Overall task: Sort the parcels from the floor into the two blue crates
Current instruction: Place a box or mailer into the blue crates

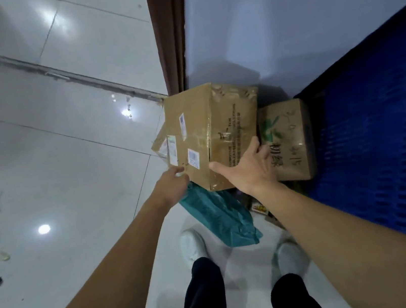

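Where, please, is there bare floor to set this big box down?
The white tile floor left of the big box is bare out to the door track. The right is crowded: the smaller box stands between it and the blue crate, and the teal mailer bag lies on the near side, by the shoes.

Brown box [209, 131], teal bag [219, 215], blue crate [380, 139]

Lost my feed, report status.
Left hand against large box, right hand gripping its corner. Small box and teal mailer close beside. Blue crate right.
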